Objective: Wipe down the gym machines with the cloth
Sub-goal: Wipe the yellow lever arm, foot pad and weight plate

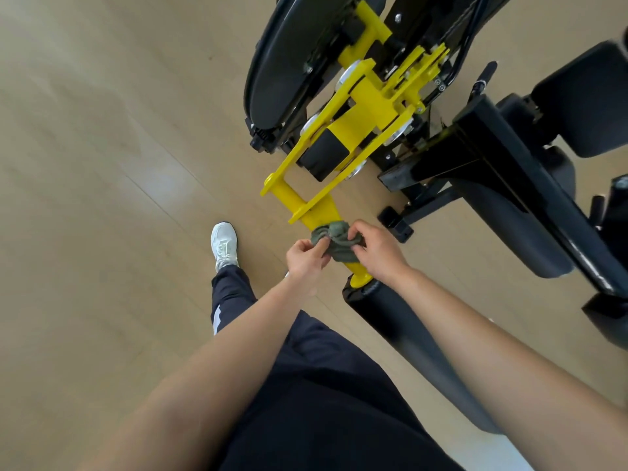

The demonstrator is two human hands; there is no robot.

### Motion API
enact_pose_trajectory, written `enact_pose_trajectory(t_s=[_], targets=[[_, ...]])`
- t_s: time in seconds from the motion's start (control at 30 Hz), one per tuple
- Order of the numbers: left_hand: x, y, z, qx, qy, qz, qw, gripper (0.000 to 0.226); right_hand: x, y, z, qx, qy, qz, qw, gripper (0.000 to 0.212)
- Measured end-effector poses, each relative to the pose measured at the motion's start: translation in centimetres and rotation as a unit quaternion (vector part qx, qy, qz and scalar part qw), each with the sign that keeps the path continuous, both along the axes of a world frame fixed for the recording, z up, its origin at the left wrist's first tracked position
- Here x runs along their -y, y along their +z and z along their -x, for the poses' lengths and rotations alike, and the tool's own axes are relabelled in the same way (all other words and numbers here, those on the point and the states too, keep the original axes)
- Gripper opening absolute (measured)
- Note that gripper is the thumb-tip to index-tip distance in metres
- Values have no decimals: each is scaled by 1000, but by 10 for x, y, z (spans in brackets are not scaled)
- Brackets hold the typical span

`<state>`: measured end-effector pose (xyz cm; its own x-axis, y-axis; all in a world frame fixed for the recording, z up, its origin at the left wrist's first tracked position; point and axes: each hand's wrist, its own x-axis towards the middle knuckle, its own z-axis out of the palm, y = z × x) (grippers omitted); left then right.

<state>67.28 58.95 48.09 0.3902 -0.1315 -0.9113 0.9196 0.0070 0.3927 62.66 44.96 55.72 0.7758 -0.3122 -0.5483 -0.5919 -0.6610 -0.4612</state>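
A grey-green cloth (334, 241) is bunched around the yellow lever arm (307, 209) of a black and yellow gym machine (367, 107). My left hand (306, 261) pinches the cloth's left side. My right hand (379, 253) grips its right side. Both hands sit just above the yellow end cap (361, 279) where the arm meets a black roller pad (407, 338). The cloth hides the part of the arm beneath it.
Black padded seat parts (588, 103) and a black frame beam (530, 198) stand to the right. A black foot (396, 222) of the frame rests on the wooden floor (102, 198). My leg in dark trousers and a white shoe (224, 244) stand left of the arm.
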Motion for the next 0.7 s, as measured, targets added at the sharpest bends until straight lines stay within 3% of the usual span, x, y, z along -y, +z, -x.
enact_pose_trajectory(t_s=[0.17,0.3,0.37,0.5,0.57,0.7], targets=[[3,12,19,-38,-108,2,993,17,2,9,22,-35,45,55,997,16],[-14,23,11,-55,-131,17,990,12,-4,22,30,9,34,99,994,16],[-28,27,-1,-70,-107,36,991,10,-15,29,30,42,-14,76,996,15],[-52,35,-38,-60,-28,63,996,12,-52,32,10,51,-199,-64,977,21],[-56,39,-59,-35,4,51,998,10,-71,26,-10,59,-328,-140,932,21],[-46,43,-98,-4,73,-2,997,9,-98,19,-64,77,-595,-349,720,24]])
